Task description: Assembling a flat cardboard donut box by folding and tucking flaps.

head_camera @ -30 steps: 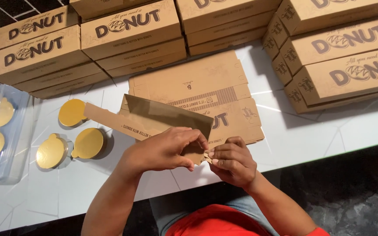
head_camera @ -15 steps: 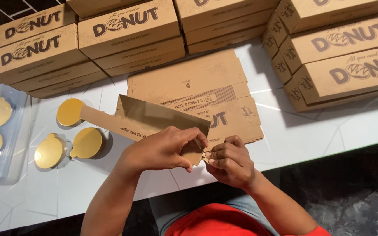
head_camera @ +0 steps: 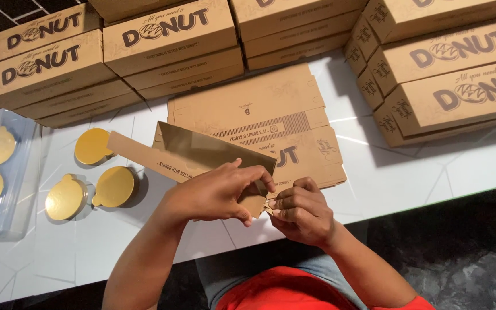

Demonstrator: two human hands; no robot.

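Note:
Both hands work on a half-folded brown cardboard box blank [head_camera: 193,150] with a shiny gold inside, held above the white table's front edge. My left hand [head_camera: 216,192] grips its near right end from above, thumb and fingers wrapped over the fold. Touching that same corner from the right, my right hand [head_camera: 299,209] pinches a small cardboard tab with curled fingers. Under the blank lies a stack of flat unfolded box blanks [head_camera: 259,115].
Stacks of assembled brown boxes line the back left [head_camera: 116,51] and the right [head_camera: 443,74]. Three round gold cake boards [head_camera: 87,172] lie on the white table [head_camera: 431,166] at left. A clear plastic container [head_camera: 1,172] holds more gold boards at the far left.
The hands and the box blank stay in nearly the same place; the fingers shift slightly at the corner tab.

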